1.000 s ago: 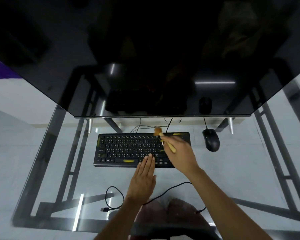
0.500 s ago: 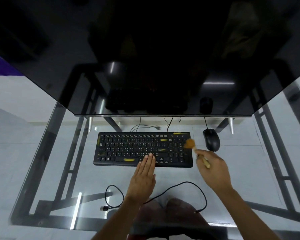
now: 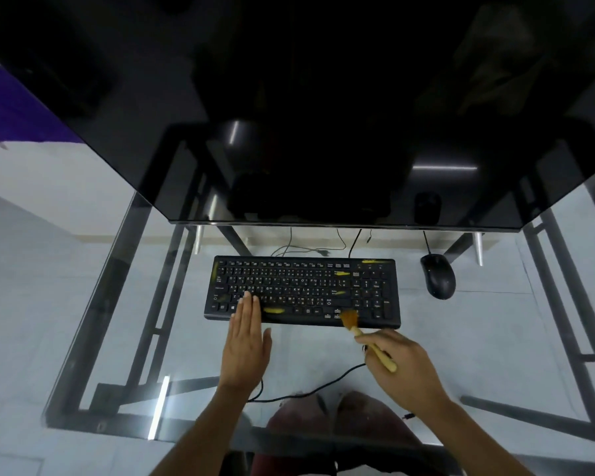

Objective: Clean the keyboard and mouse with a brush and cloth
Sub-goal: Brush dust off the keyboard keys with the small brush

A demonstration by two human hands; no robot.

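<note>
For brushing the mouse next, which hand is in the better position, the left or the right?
Probably the right hand. It already grips the brush, and the mouse lies on its side, beyond the keyboard's right end. The left hand lies flat on the keyboard's left part, holding nothing.

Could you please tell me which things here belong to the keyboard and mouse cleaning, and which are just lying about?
Part of the job:
keyboard
mouse
brush, held by the right hand
left hand, flat on the keyboard's near left edge

Just lying about:
monitor
loose cable
glass desk
</note>
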